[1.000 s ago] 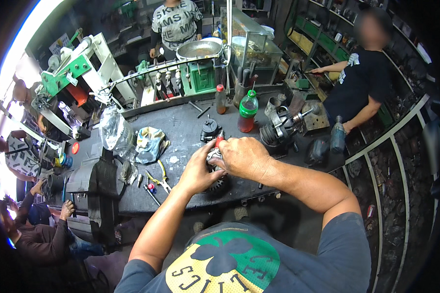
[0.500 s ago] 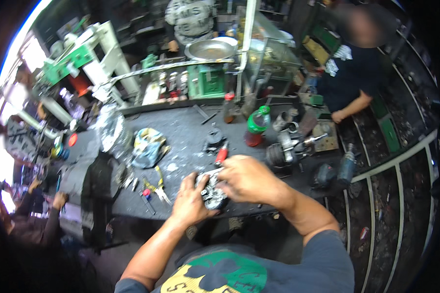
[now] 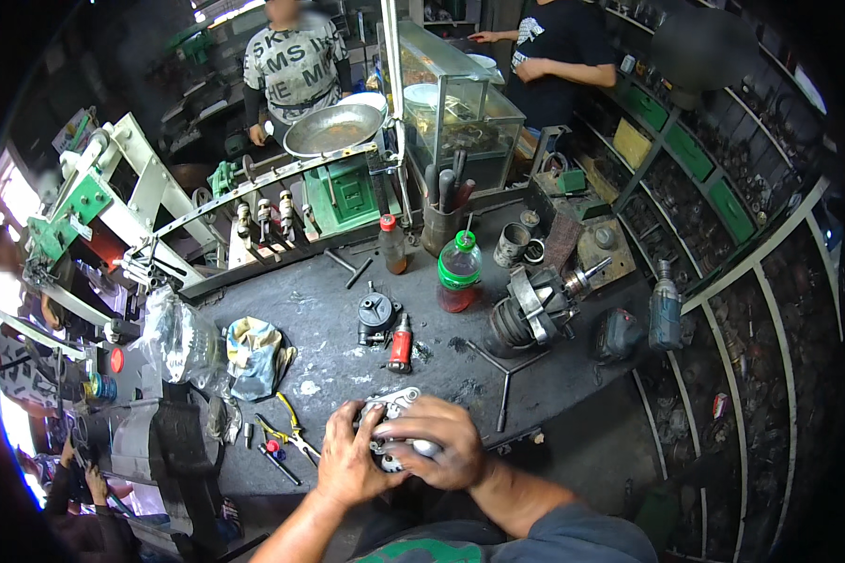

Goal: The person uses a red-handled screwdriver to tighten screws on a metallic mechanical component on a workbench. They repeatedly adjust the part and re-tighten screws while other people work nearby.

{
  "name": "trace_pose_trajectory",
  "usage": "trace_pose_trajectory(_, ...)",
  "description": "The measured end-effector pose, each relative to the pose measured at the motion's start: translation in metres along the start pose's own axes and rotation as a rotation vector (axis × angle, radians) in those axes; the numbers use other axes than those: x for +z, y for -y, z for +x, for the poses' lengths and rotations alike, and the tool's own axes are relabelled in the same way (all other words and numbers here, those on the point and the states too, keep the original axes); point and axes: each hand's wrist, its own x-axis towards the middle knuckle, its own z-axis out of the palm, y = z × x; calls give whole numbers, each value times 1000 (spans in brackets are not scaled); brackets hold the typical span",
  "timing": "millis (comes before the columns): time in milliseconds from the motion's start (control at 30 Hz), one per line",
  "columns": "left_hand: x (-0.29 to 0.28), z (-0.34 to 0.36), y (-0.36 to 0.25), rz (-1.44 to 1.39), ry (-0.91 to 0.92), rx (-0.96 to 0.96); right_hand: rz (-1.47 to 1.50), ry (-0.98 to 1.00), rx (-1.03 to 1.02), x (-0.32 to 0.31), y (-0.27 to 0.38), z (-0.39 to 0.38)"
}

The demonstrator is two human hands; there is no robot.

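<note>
Near the bench's front edge, my left hand [image 3: 345,453] is closed round a silver cast metal part [image 3: 392,403] with holes and a bracket. My right hand [image 3: 444,450] curls over the same part from the right, fingers bent and slightly blurred, largely covering it. Just beyond lie a red-handled air tool [image 3: 399,348] and a black round metal part [image 3: 376,312]. To the left are yellow-handled pliers [image 3: 288,429] and a stained cloth [image 3: 253,353]; to the right, a three-armed wrench [image 3: 503,373].
On the dark bench [image 3: 319,281] stand a green-capped bottle [image 3: 459,272], a red-capped bottle [image 3: 392,246], a large metal assembly [image 3: 526,314] and a power tool [image 3: 665,305]. A plastic bag [image 3: 178,347] lies left. Co-workers [image 3: 294,66] [image 3: 563,56] stand beyond; others are at far left.
The red tool, earlier at my fingers, now lies on the bench beyond my hands. My hands sit lower in the picture on the silver part. The co-worker at right has moved back.
</note>
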Motion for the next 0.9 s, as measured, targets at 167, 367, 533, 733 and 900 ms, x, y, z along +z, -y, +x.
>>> trace_pose_trajectory(167,-29,34,39,-104,245,346,713,842,316,-20,-42,42)
trace_pose_trajectory(367,9,-7,-12,-50,-189,-65,-214,-486,81,25,8,-35)
trace_pose_trajectory(533,-4,-2,7,-99,-75,59,253,243,-25,-26,-10,27)
trace_pose_trajectory(733,-22,28,40,-108,127,321,774,921,286,-20,-33,44)
trace_pose_trajectory(900,-23,25,30,-133,125,265,677,665,332,-17,-24,25)
